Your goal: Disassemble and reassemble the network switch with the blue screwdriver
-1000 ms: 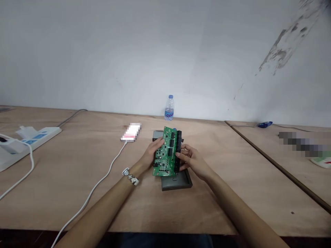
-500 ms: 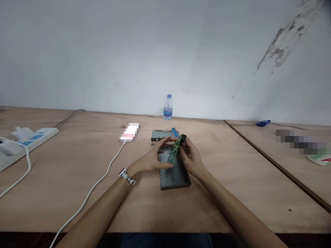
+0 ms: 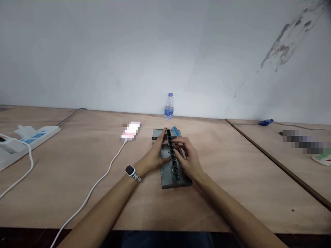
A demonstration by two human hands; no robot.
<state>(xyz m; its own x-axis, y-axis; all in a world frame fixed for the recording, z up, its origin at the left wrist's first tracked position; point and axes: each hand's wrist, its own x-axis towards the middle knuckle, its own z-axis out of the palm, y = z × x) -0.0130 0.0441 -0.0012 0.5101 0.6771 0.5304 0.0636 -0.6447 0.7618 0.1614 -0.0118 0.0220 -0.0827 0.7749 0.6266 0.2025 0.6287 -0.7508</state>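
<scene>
A circuit board with a row of black ports stands on edge over a grey metal case on the wooden table. My left hand grips the board from the left, thumb near its middle and fingers toward its far end. From the right, my right hand holds the board with bent fingers near the ports. Behind the case lie another grey metal part and a blue-and-red cylindrical object. Tiny dark pieces sit beside that part.
A water bottle stands near the wall. To the left are a blurred phone on a white cable and a white power strip. A blue item lies at the right, beyond a table seam.
The board has turned, so its row of ports now faces up toward me instead of its green face. My left wrist has rotated, showing the watch face.
</scene>
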